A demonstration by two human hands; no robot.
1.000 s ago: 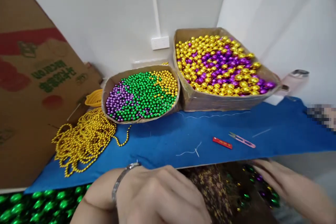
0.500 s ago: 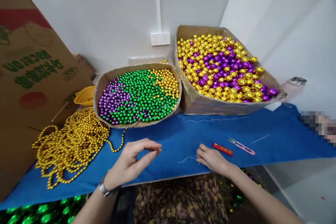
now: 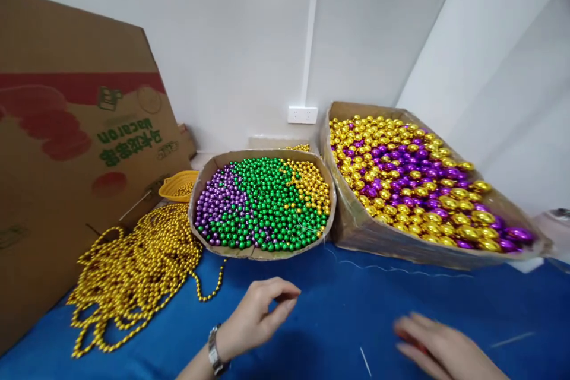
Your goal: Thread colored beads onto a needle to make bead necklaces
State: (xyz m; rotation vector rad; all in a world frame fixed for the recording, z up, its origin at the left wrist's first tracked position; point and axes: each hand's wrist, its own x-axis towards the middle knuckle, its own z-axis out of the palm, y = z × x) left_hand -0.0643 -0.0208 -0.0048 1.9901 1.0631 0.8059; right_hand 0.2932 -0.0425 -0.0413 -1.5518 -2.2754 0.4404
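My left hand [image 3: 262, 316], with a metal-band watch [image 3: 215, 351] on the wrist, hovers over the blue cloth. Thumb and forefinger are pinched together; whatever lies between their tips is too small to make out. Farther right, my right hand [image 3: 439, 345] is smeared by motion. Between its thumb and fingers shows a small red packet [image 3: 415, 339], mostly covered. A short thin white piece [image 3: 365, 362] lies on the cloth between the hands. Beyond my left hand stands a cut-down carton [image 3: 262, 254] of green, purple and gold beads.
A larger carton [image 3: 356, 231] of gold and purple balls stands at the right. Gold bead strings [image 3: 138, 273] are heaped at left, beside a yellow basket [image 3: 171, 185] and a tall cardboard box [image 3: 66, 202]. Loose thread [image 3: 401, 269] crosses the blue cloth [image 3: 325, 320].
The view has tilted up and shifted left. My right hand has moved from the thin white piece onto the red packet. My left hand keeps its pinch. The pink snips no longer show.
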